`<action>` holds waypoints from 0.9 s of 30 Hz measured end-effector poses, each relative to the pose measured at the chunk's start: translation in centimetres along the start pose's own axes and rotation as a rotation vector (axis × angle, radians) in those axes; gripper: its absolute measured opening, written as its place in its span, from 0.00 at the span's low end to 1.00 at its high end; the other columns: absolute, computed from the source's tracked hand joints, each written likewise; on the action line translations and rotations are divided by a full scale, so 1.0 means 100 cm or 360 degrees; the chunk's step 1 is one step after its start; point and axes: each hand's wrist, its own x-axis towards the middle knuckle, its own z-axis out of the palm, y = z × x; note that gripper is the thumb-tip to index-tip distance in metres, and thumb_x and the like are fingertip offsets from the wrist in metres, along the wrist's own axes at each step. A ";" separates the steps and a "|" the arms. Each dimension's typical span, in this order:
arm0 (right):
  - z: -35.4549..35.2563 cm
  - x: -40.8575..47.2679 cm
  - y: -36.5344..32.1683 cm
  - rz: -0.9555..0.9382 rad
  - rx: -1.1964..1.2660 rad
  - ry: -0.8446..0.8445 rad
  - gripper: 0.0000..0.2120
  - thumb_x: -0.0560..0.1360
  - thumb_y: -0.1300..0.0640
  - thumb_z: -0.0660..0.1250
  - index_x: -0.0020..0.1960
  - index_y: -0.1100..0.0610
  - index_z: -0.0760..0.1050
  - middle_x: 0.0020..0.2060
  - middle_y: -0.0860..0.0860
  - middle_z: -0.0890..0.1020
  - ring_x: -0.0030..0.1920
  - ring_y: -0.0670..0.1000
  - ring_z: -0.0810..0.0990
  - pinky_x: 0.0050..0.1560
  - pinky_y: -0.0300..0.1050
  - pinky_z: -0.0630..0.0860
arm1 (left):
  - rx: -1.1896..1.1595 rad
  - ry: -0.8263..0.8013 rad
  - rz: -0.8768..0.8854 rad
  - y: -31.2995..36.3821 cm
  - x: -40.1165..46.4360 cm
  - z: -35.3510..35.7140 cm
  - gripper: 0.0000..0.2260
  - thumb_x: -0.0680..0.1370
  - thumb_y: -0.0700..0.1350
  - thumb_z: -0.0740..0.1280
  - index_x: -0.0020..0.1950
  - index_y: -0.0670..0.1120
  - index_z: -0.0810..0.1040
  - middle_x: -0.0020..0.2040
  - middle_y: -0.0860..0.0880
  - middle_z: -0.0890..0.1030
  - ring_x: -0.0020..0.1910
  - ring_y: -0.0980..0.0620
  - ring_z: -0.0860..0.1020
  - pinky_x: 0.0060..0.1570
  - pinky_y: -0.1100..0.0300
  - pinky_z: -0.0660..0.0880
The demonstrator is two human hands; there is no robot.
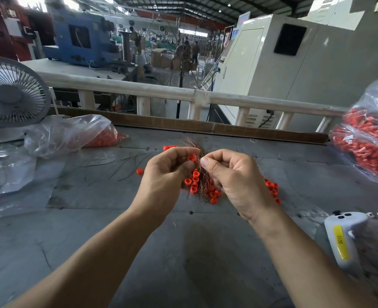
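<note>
You're at the threading step: your left hand (168, 174) pinches a red plastic cap (192, 157) in curled fingers above the table (183, 252), your right hand (237, 178) pinches the copper wire bundle (202, 181) right beside it, so next you'll likely need to guide one wire end into the cap.

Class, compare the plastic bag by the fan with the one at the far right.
The left bag lies slack, with few red caps at one end; the right bag bulges, packed full. The left bag shows whole; the right bag is cropped. Both are clear plastic.
</note>
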 end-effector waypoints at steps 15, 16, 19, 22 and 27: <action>0.000 0.001 0.002 -0.0030 0.0073 -0.0044 0.06 0.78 0.52 0.72 0.46 0.54 0.84 0.26 0.42 0.75 0.25 0.41 0.69 0.27 0.31 0.66 | -0.0117 0.0041 -0.0071 0.001 0.001 -0.002 0.10 0.80 0.35 0.68 0.59 0.45 0.83 0.42 0.50 0.85 0.37 0.57 0.79 0.37 0.64 0.77; 0.000 0.001 0.002 -0.0032 0.0064 -0.0040 0.06 0.78 0.53 0.72 0.46 0.55 0.84 0.26 0.41 0.76 0.25 0.40 0.70 0.28 0.30 0.67 | -0.0134 0.0049 -0.0073 0.000 0.001 -0.002 0.10 0.80 0.34 0.69 0.58 0.45 0.83 0.42 0.51 0.85 0.37 0.57 0.79 0.37 0.64 0.76; -0.001 0.001 0.003 0.0010 0.0062 -0.0048 0.07 0.79 0.53 0.72 0.47 0.56 0.84 0.25 0.43 0.74 0.26 0.42 0.68 0.28 0.35 0.67 | -0.0135 0.0065 -0.0068 0.000 0.002 -0.003 0.09 0.79 0.34 0.69 0.55 0.45 0.83 0.41 0.50 0.84 0.37 0.55 0.78 0.36 0.64 0.76; -0.001 0.001 0.003 0.0025 0.0065 -0.0040 0.07 0.80 0.54 0.72 0.46 0.56 0.83 0.25 0.42 0.75 0.26 0.41 0.70 0.28 0.32 0.68 | -0.0122 0.0049 -0.0053 -0.001 0.002 -0.003 0.09 0.79 0.34 0.69 0.55 0.44 0.83 0.41 0.50 0.84 0.37 0.56 0.78 0.36 0.65 0.76; 0.001 0.001 0.002 -0.0015 0.0008 -0.0009 0.05 0.79 0.56 0.73 0.45 0.55 0.83 0.28 0.41 0.80 0.28 0.39 0.76 0.30 0.29 0.71 | -0.0120 0.0052 -0.0015 -0.001 0.002 -0.002 0.09 0.78 0.33 0.70 0.56 0.43 0.84 0.42 0.49 0.85 0.39 0.55 0.81 0.39 0.63 0.79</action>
